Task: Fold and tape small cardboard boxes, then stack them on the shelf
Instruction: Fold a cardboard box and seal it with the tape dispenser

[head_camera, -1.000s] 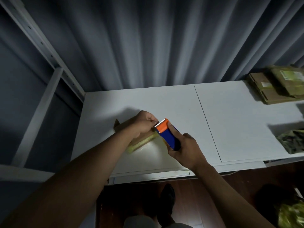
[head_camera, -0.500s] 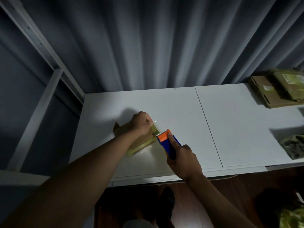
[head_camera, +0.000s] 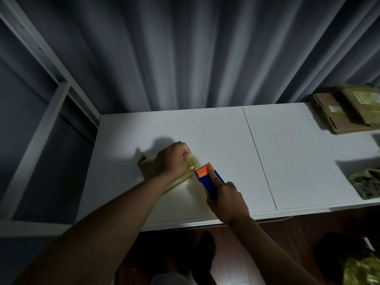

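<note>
Left fingers: my left hand (head_camera: 174, 159) is curled into a fist on top of the small cardboard box (head_camera: 153, 167), pinning it down; it seems to pinch the tape end at the box's right edge, though I cannot tell for certain.

Right fingers: my right hand (head_camera: 226, 199) is wrapped around the blue-and-orange tape dispenser (head_camera: 207, 178), forefinger laid along its top to steer it, serrated blade toward the box.

Why held so: as I judge it, the fist keeps the light box from sliding while the dispenser works at its edge.

Box: on the white counter (head_camera: 205, 130), left of the seam line, just beside the dispenser's blade; 1 flap stands up at its far left corner. Yellowish tape runs along its near side.

Step in hand: taping, I reckon, with stacking not yet begun.

Further out: flattened cardboard (head_camera: 339, 118) lies at the counter's far right corner, a camouflage-patterned bundle (head_camera: 366, 184) at its right edge.

Shelf: the grey frame (head_camera: 51, 95) stands to the left of the counter.
</note>
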